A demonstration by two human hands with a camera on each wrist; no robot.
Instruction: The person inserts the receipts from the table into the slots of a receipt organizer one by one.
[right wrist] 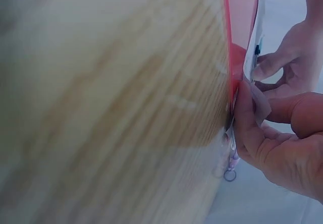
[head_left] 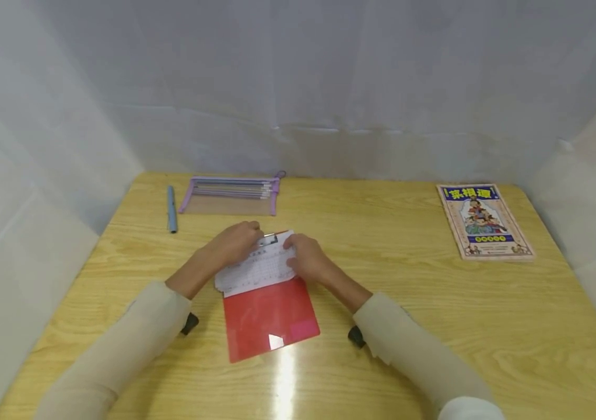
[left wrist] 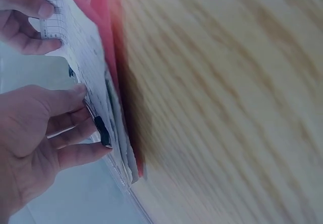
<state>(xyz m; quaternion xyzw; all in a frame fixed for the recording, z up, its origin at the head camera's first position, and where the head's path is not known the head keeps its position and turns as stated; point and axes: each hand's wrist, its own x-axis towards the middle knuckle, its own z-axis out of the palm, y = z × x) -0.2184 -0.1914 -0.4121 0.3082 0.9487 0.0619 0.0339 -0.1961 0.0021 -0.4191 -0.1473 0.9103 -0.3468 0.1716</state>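
A glossy red clipboard point(head_left: 266, 318) lies slightly turned on the wooden table, left of centre, with a pink patch near its lower right corner. White printed sheets point(head_left: 256, 274) with grids cover its upper half, their lower edge lifted and folded up. At the top is a metal clip point(head_left: 268, 240) with black ends point(left wrist: 102, 131). My left hand point(head_left: 236, 242) holds the clip, thumb on the near side and fingers around it. With thumb and fingers, my right hand point(head_left: 308, 258) pinches the right edge of the sheets, which bends between them in the right wrist view.
Behind the hands lies a mesh pencil case point(head_left: 230, 205) with purple trim and several pencils inside. A blue pen point(head_left: 172, 209) is left of it. At the far right rests a comic-style book point(head_left: 484, 221). Pale sheeting point(head_left: 329, 87) hangs behind the table.
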